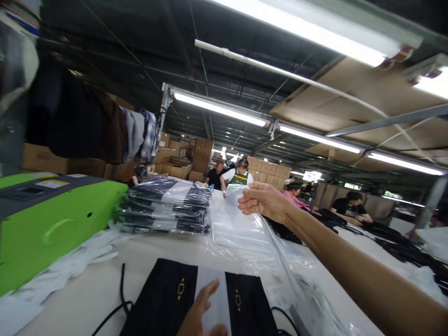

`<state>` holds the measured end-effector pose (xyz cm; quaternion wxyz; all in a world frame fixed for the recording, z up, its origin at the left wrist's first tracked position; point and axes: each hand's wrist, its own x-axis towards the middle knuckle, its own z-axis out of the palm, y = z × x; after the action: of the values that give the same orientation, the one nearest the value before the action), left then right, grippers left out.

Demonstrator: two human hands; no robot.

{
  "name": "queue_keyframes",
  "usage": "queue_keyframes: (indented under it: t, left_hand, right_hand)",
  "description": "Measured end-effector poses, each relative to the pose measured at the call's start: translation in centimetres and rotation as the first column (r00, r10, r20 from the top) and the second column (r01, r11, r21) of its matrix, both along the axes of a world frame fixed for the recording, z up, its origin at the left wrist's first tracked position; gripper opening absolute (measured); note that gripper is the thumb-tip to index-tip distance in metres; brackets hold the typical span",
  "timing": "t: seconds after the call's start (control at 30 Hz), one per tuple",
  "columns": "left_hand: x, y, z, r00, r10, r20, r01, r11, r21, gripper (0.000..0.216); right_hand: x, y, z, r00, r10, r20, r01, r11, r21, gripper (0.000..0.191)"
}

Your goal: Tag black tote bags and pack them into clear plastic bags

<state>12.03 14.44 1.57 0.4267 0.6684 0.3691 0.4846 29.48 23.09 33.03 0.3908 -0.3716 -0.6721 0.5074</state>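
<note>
My right hand (263,201) reaches forward over the table and pinches the top edge of a clear plastic bag (241,228) lifted off a stack of such bags. My left hand (203,312) lies at the bottom edge with fingers spread, resting on a folded black garment (164,298) with a white card in its middle and small gold marks. A stack of bagged dark garments (166,205) stands further back on the white table (98,284).
A bright green machine (52,224) sits at the left with white gloves (87,254) beside it. Black cords lie near the garment. Several other people work at tables behind, among cardboard boxes (196,158). Clothes hang at upper left.
</note>
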Motion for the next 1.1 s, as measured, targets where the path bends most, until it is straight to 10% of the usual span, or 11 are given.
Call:
queue_keyframes:
  t: [0.2, 0.33, 0.43, 0.6, 0.67, 0.73, 0.8, 0.9, 1.1]
  left_hand:
    - [6.8, -4.2, 4.9, 0.830, -0.269, 0.488, 0.281, 0.958, 0.050, 0.133]
    - [7.6, -8.2, 7.4, 0.764, -0.186, 0.618, 0.233, 0.972, 0.005, 0.084]
    - [2.4, -11.1, 8.3, 0.833, 0.112, 0.541, 0.004, 0.978, -0.208, 0.040]
    - [-14.1, -11.0, 8.7, 0.934, 0.354, 0.054, -0.321, 0.895, -0.308, 0.040]
    - [-20.6, -9.1, 8.9, 0.766, 0.494, -0.410, -0.585, 0.801, -0.128, 0.032]
    - [-25.6, -7.1, 9.2, 0.380, 0.498, -0.779, -0.660, 0.737, 0.149, 0.026]
    - [-28.5, -5.4, 9.7, 0.232, 0.471, -0.851, -0.649, 0.727, 0.225, 0.025]
    - [-29.1, -3.4, 10.7, 0.151, 0.491, -0.858, -0.640, 0.710, 0.294, 0.023]
    - [-23.6, 3.5, 12.5, 0.140, 0.579, -0.803, -0.598, 0.696, 0.398, 0.022]
  right_hand:
    - [-8.6, -9.5, -1.5, 0.910, 0.156, -0.383, -0.223, 0.965, -0.139, 0.012]
    - [-15.6, -11.2, -3.8, 0.805, 0.075, -0.589, -0.213, 0.962, -0.169, 0.015]
    - [-17.9, -10.4, -3.9, 0.797, 0.088, -0.598, -0.217, 0.965, -0.147, 0.012]
    - [-13.4, -6.2, -2.8, 0.892, 0.144, -0.428, -0.113, 0.989, 0.098, 0.016]
    - [-9.9, -3.9, -3.5, 0.974, 0.102, -0.201, -0.050, 0.967, 0.250, 0.020]
    - [-6.3, -1.8, -5.6, 0.988, -0.027, 0.155, -0.037, 0.918, 0.396, 0.022]
    - [-3.0, -0.2, -8.9, 0.850, -0.142, 0.507, -0.101, 0.901, 0.422, 0.030]
    - [1.3, 0.3, -15.0, 0.642, -0.105, 0.760, -0.151, 0.954, 0.260, 0.047]
    - [6.8, -4.9, -27.0, 0.582, 0.037, 0.813, -0.133, 0.990, 0.050, 0.071]
